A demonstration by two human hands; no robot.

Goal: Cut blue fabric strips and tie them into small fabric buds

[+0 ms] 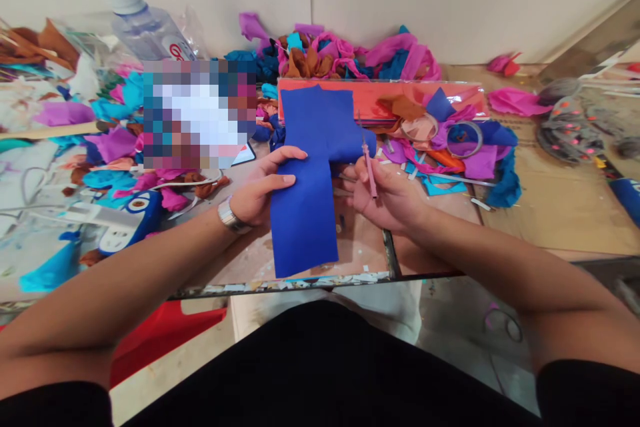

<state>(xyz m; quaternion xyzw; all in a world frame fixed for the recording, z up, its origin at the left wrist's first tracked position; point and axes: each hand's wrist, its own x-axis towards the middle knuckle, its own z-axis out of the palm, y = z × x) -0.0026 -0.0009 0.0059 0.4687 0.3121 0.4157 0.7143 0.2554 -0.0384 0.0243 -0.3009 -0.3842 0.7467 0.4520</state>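
Note:
A deep blue sheet (306,220), paper or thin cloth, hangs folded and partly cut in front of me above the table edge. My left hand (265,187) grips its left side, thumb on top and the other fingers partly behind it. In my right hand (387,193) is a slim pink craft knife (370,170), its thin blade pointing away from me. That hand is beside the sheet's right flap; whether the fingers behind also touch the sheet is hidden.
Crumpled coloured scraps (345,57) cover much of the table. Behind the sheet lies a red-orange pack (425,93). Tape rolls (465,139) sit at right, near cardboard (550,213). A bottle (150,27), a blurred-out phone (243,155) and a power strip (130,220) are at left.

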